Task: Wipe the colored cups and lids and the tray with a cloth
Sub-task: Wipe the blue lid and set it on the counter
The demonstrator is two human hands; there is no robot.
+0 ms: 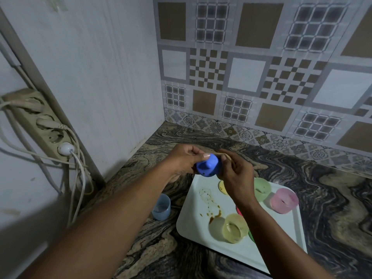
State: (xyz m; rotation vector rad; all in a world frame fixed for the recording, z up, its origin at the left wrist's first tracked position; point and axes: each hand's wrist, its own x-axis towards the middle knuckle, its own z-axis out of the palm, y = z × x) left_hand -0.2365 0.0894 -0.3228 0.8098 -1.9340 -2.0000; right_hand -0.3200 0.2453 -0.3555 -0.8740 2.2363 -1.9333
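Translucent plastic cups (235,228), smooth white tray (193,222), glossy veined stone counter (332,188).

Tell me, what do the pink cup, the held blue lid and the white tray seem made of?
Pink cup: probably soft plastic or silicone, translucent and matte; light glows through its wall. Blue lid: opaque, matte, with rounded moulded edges, likely plastic or silicone too. White tray: smooth, faintly glossy, maybe plastic or melamine; brown stains sit on top unabsorbed.

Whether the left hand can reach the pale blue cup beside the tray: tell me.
Probably, once freed: the left hand holds the blue lid, but nothing blocks the pale blue cup.
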